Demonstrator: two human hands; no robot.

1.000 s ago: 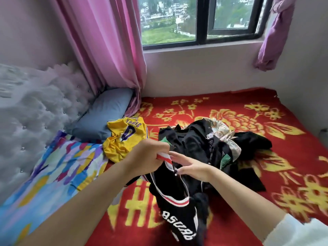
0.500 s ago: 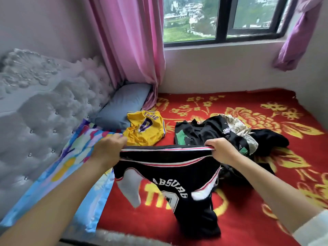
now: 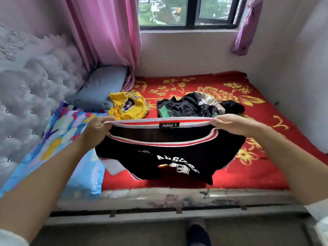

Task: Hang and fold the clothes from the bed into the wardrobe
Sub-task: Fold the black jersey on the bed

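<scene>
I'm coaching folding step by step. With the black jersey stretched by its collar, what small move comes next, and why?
Probably lower the black jersey flat onto the red blanket. The left hand and right hand pinch its neckline taut, but the body hangs bunched above the bed, too crumpled to fold.

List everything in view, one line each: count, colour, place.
black jersey: one, black with red-white trim, held stretched above the bed's near edge
yellow jersey: one, yellow-purple, beside the pillow
clothes pile: one, mostly black, mid-bed
blanket: one, red-gold floral, covering the bed
pillow: one, grey-blue, by the headboard
quilt: one, multicoloured, left
curtains: two, pink and purple, flanking the window
left hand: gripping the collar
right hand: gripping the collar
</scene>
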